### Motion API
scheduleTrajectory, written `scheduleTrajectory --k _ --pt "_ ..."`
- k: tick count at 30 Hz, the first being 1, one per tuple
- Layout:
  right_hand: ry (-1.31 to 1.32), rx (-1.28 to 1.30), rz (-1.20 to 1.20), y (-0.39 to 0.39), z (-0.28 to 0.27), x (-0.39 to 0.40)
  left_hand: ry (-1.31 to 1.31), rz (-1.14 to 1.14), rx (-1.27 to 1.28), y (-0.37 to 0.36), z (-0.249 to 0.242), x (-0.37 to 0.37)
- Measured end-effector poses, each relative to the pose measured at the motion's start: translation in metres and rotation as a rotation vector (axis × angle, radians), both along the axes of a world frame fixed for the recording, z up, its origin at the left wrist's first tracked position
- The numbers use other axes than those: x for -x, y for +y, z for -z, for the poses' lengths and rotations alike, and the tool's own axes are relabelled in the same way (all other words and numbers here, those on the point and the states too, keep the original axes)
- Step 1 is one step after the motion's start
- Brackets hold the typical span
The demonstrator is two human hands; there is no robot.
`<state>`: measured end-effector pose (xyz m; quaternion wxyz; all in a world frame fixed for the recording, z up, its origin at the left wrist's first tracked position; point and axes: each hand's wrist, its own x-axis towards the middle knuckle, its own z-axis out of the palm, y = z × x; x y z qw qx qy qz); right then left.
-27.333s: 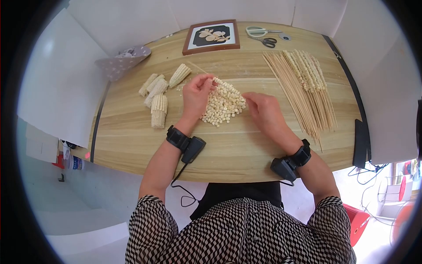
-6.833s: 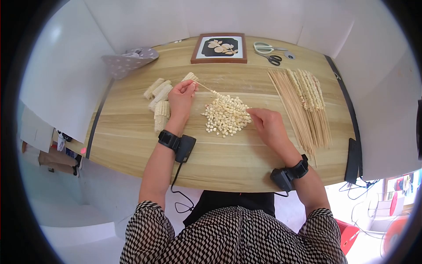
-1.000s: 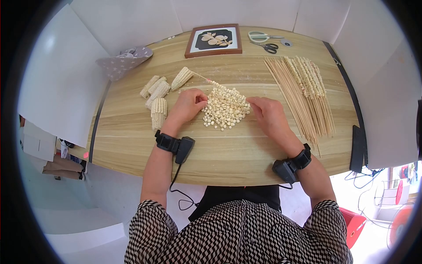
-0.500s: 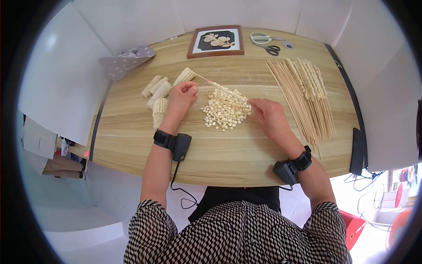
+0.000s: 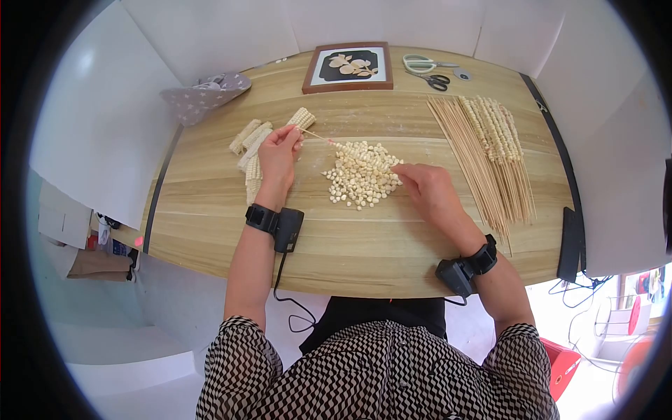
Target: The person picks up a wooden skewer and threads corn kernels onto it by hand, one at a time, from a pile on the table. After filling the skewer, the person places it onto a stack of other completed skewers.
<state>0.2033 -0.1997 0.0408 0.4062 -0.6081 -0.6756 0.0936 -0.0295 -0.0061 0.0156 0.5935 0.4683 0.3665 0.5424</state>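
Note:
My left hand (image 5: 280, 155) pinches the bare end of a thin wooden skewer (image 5: 313, 134), close to a pale corn cob (image 5: 302, 118). White corn kernels are threaded along the skewer's other part, which slants down to the right over a heap of loose kernels (image 5: 362, 183). At that far end my right hand (image 5: 428, 183) is closed, thumb and forefinger together on the tip; whether a loose kernel is between them is hidden. Several more corn cobs (image 5: 253, 140) lie behind and left of my left hand, partly covered by it.
Bare wooden skewers (image 5: 465, 161) and finished kernel-covered skewers (image 5: 493, 129) lie on the right. At the back are a framed picture (image 5: 348, 66), green-handled scissors (image 5: 418, 64) and black scissors (image 5: 437, 81). A grey patterned cloth item (image 5: 206, 98) sits back left.
My left hand has moved up and closed on the skewer's bare end, which it was not gripping before. The bare end has dropped slightly. My right hand stays at the tip.

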Motion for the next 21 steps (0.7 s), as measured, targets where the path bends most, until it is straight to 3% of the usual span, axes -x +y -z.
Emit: scheduleTrajectory --k 12,21 --pt "-0.002 -0.011 -0.004 0.001 0.004 0.0 0.05 -0.114 -0.037 -0.005 -0.003 -0.005" --pt "-0.011 -0.002 0.005 -0.001 0.001 0.001 0.273 -0.203 -0.255 -0.013 -0.008 -0.009"
